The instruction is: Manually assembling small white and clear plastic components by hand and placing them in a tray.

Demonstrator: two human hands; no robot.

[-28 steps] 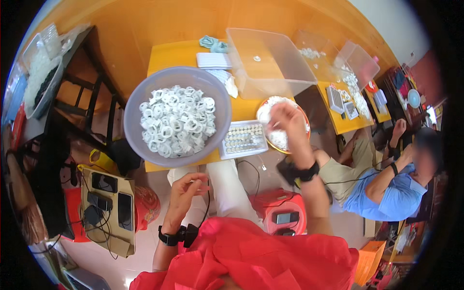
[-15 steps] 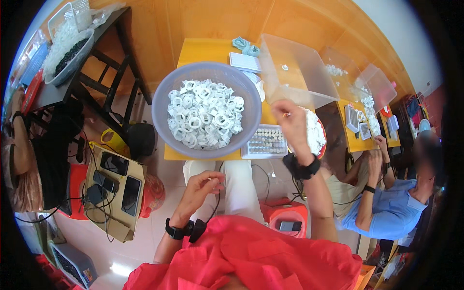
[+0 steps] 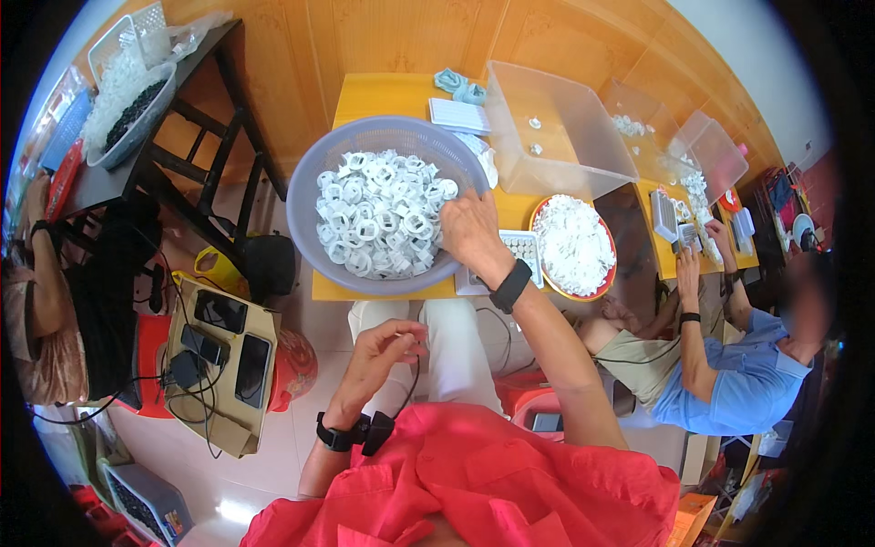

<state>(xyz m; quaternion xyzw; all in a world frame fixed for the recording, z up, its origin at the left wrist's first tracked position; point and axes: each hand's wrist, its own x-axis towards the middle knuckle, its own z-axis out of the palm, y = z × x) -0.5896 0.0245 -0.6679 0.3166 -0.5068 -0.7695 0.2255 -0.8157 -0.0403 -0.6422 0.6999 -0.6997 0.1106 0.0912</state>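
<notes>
A grey-lilac plastic basin (image 3: 305,191) heaped with white ring-shaped plastic parts (image 3: 378,219) stands on the yellow table. My right hand (image 3: 474,232) reaches over the basin's right rim, bent fingers down at the parts; its fingertips are hidden. Over my lap, in front of the basin, my left hand (image 3: 374,356) is closed, thumb against the curled fingers; anything held is too small to make out. Beyond the right hand sits a large clear plastic box (image 3: 583,150) with two small white pieces (image 3: 535,149) inside. Under my right wrist is a tray of small round pieces (image 3: 521,244), partly covered.
A red-rimmed plate (image 3: 531,219) piled with small white parts stands right of the tray. Behind the basin lie a white tray (image 3: 458,116) and blue-green cloth (image 3: 460,87). A co-worker (image 3: 720,383) sits at right. Phones and cables lie in a cardboard box (image 3: 187,401) at left.
My right hand has moved left and nearer, from by the clear box to the basin, uncovering the plate. Two white pieces now show plainly in the clear box. My left hand hardly moved.
</notes>
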